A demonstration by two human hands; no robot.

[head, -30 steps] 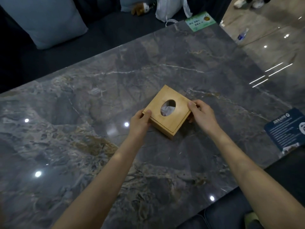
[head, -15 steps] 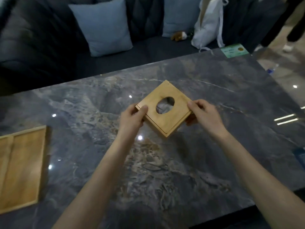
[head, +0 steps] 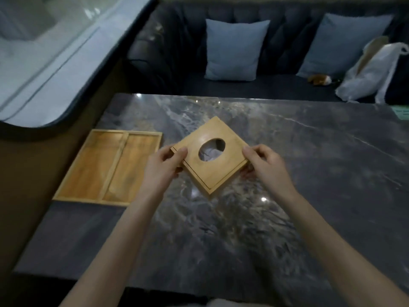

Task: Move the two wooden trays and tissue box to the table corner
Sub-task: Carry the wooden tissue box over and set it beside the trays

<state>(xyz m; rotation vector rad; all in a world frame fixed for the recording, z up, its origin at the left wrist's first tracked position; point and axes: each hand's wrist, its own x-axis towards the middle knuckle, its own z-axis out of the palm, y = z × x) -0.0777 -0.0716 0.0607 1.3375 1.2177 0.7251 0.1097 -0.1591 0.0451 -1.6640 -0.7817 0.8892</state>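
Observation:
The square wooden tissue box (head: 223, 173), with an oval hole showing white tissue, is held above the marble table (head: 309, 173), turned like a diamond. My left hand (head: 162, 166) grips its left corner and my right hand (head: 265, 165) grips its right corner. Two wooden trays lie side by side at the table's left edge near the far corner: the left tray (head: 90, 169) and the narrower right tray (head: 132, 169). The box is just right of the trays, apart from them.
A dark sofa (head: 276, 89) with two pale blue cushions (head: 234, 49) runs behind the table. A white bag (head: 371, 76) and a small plush toy (head: 319, 79) lie on its seat. A curved window (head: 48, 52) fills the upper left. A green card (head: 402, 113) sits at the table's far right.
Both hands have lifted the tissue box off the table and carried it left toward the trays. The view has swung left, bringing both trays and the window into sight.

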